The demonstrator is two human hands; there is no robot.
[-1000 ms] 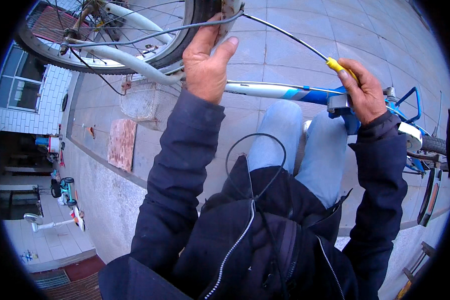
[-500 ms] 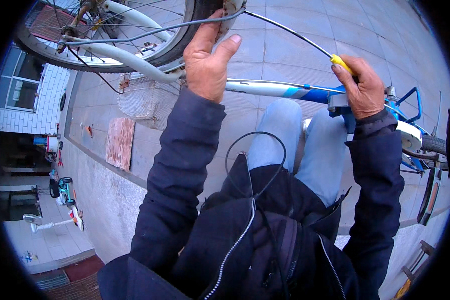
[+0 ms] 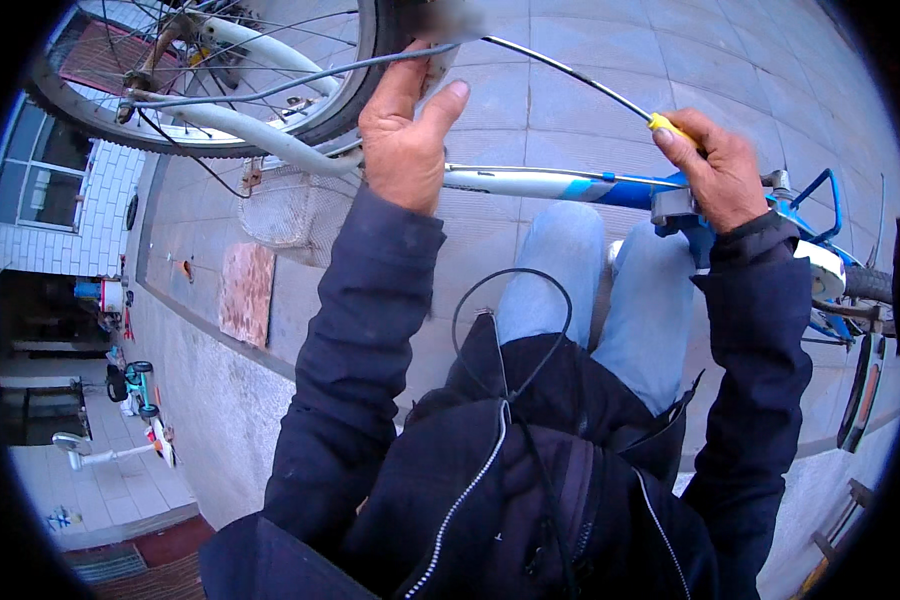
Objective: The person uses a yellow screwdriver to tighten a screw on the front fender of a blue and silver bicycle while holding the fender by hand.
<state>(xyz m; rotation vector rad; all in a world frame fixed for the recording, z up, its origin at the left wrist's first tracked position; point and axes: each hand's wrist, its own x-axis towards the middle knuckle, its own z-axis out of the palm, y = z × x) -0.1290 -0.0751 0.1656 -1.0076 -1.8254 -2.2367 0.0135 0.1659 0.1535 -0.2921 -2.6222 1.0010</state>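
An upturned bicycle lies across the front of me, its spoked wheel (image 3: 372, 75) at upper left and its blue and white frame tube (image 3: 515, 184) running right. My left hand (image 3: 405, 145) is closed round the whitish mudguard (image 3: 436, 72) beside the tyre, thumb on the near side, other fingers partly hidden. A grey stay rod (image 3: 270, 88) passes over its fingertips. In my right hand (image 3: 725, 170) is a screwdriver (image 3: 610, 92), held by its yellow handle. Its long shaft slants up and left toward the mudguard; a blurred patch there hides whether the tip touches.
Beyond my left forearm are a wire mesh basket (image 3: 295, 212) and a mottled reddish board (image 3: 247, 295) on the paving. A thin black cable loop (image 3: 456, 312) hangs before my chest. The bicycle's rear tyre (image 3: 868, 285) is at far right; children's ride-on toys (image 3: 135, 390) stand far left.
Both hands and the screwdriver have shifted slightly left, and the shaft's far end sits a little lower. Each hand keeps its hold.
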